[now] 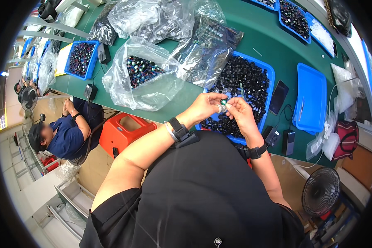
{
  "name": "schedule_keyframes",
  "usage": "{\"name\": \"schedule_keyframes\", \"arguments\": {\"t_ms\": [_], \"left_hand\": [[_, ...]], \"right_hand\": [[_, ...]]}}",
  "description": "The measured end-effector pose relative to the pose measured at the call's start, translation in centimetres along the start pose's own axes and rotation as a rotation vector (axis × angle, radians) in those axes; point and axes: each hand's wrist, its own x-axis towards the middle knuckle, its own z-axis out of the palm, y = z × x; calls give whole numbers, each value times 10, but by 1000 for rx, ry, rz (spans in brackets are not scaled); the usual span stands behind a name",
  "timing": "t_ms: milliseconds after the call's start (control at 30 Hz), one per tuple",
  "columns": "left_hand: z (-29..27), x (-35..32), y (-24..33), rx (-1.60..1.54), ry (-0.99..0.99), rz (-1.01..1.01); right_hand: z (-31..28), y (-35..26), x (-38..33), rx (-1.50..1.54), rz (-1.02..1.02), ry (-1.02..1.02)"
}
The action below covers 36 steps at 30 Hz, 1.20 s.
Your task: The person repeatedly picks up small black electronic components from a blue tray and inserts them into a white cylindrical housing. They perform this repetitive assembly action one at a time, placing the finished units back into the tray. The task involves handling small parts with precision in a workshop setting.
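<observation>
My two hands meet over the near left part of a blue tray (270,82) heaped with small black caps (244,74). Between the fingertips of my left hand (204,108) is a small dark round part (223,101) with a pale green face. My right hand (240,115) is closed in a pinch right beside that part; its fingertips hide whatever they may hold. To the left of my left hand, an open clear plastic bag (153,93) holds many similar round parts (142,71) with coloured wires.
A phone (279,97) and an empty-looking blue tray (312,78) lie to the right. Filled plastic bags (153,18) line the far side. A red stool (120,134) and a seated co-worker (66,134) are at left; a fan (320,191) stands at lower right.
</observation>
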Motion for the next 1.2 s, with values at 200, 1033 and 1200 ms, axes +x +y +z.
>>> {"name": "schedule_keyframes", "arguments": {"t_ms": [200, 1033, 1200], "left_hand": [[-4, 4, -16, -113, 64, -46], [-74, 6, -26, -296, 499, 98], [-94, -12, -26, -275, 509, 101]], "right_hand": [[1, 8, -3, -10, 29, -20], [4, 2, 7, 12, 127, 63], [-1, 10, 5, 53, 152, 59]]}}
